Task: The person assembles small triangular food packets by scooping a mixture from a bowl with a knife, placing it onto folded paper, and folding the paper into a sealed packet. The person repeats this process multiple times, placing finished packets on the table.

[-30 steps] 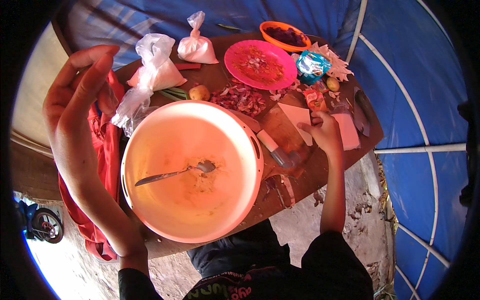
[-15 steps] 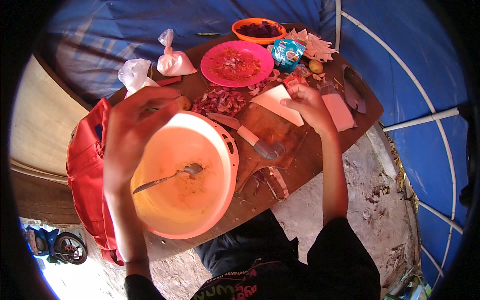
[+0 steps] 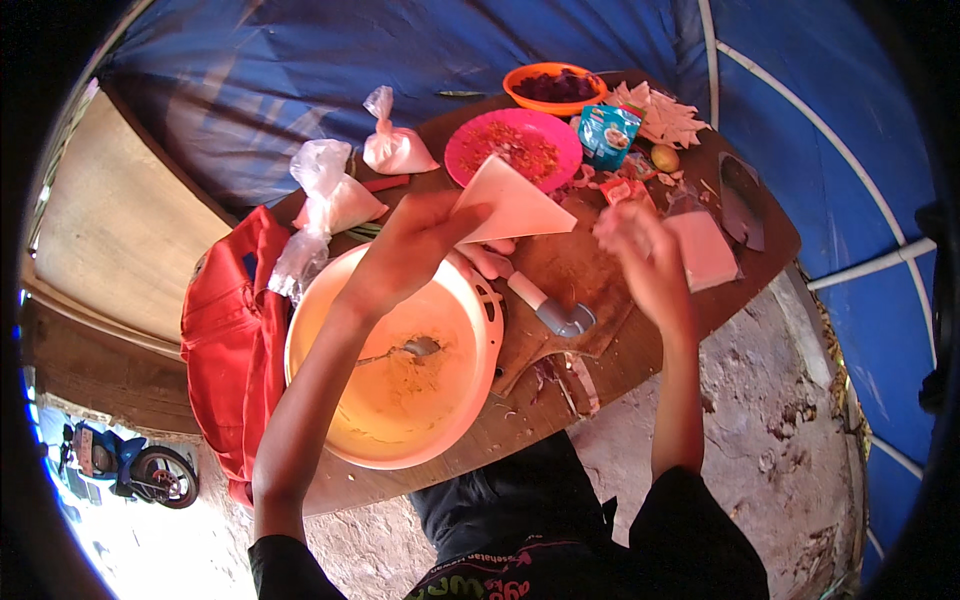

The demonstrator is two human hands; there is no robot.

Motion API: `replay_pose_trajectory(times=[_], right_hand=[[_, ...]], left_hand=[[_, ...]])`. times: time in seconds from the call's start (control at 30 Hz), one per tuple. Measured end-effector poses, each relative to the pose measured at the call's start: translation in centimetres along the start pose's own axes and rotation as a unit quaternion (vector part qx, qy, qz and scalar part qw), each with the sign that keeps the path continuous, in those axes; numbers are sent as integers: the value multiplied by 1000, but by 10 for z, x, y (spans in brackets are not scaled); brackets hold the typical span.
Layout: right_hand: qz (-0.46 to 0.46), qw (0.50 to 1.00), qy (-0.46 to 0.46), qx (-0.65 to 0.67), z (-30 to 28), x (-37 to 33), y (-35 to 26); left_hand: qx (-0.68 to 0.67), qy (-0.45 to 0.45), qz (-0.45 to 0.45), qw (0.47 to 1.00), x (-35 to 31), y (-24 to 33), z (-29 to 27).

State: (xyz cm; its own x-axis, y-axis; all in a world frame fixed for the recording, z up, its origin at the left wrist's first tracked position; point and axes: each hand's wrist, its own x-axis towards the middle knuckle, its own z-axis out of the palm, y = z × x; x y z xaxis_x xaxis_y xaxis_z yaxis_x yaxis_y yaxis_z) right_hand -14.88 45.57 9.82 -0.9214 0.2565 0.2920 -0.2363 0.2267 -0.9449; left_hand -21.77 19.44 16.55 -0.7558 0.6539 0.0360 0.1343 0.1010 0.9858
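Note:
My left hand (image 3: 415, 240) is closed on a pale triangular sheet (image 3: 515, 205), which looks like a folded pastry wrapper. It is held up in front of a pink plate (image 3: 565, 160) of reddish scraps. My right hand (image 3: 645, 250) is above the right side of a wooden cutting board (image 3: 565, 265), its fingers loosely bent, somewhat blurred and with nothing seen in them. On the board lies a knife (image 3: 540, 300) with a white and grey handle; its blade is partly hidden. Below my left forearm stands a large pale basin (image 3: 400, 450) with a metal spoon (image 3: 420, 347) inside.
Behind are an orange bowl (image 3: 555, 105) of dark contents, a teal pouch (image 3: 608, 135), a pile of pale triangular pieces (image 3: 660, 115) and a round yellowish item (image 3: 664, 158). Right lies a plastic-wrapped pale stack (image 3: 705, 250). Left are tied bags (image 3: 400, 150) and a red bag (image 3: 230, 350).
The pale sheet has passed from my right hand to my left. My left hand has moved right from above the basin, and my right hand has let go. The view has shifted slightly.

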Motion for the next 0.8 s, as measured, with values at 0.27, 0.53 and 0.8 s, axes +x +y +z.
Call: replay_pose_trajectory(times=[0.27,0.53,0.8], right_hand=[[-128,922,-123,-344,36,-60,20],[88,986,135,-35,-52,-110,22],[119,969,216,13,-93,-111,24]], left_hand=[[90,194,90,973,-65,32,42],[159,278,75,944,-61,-9,163],[168,280,-40,944,47,-104,169]])
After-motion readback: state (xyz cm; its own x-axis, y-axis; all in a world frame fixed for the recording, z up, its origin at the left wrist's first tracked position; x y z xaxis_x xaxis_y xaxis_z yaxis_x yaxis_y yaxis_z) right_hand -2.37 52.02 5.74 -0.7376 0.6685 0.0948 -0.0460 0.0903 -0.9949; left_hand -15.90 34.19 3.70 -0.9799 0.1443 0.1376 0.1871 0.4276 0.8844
